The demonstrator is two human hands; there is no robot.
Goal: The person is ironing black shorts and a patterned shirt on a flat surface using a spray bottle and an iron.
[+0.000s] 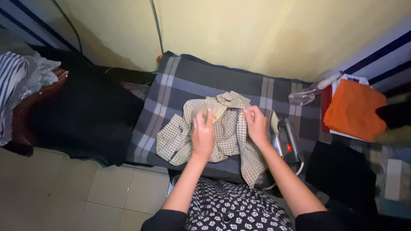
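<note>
Both hands are down on a crumpled checked shirt [218, 128] on the worktop [192, 81], which has a grey plaid cover. Left hand [203, 136] lies flat on the middle of the cloth, fingers loose, not really gripping. Right hand [257, 125] pinches a fold of the fabric near the collar. Just right of that hand sits an iron [286, 141]. Further right there's a clear spray bottle [309, 93] and a folded orange cloth [353, 109]. Way off left, a striped garment [12, 85].

Shirt [216, 128] on board [188, 81]; iron [286, 139] right.
</note>
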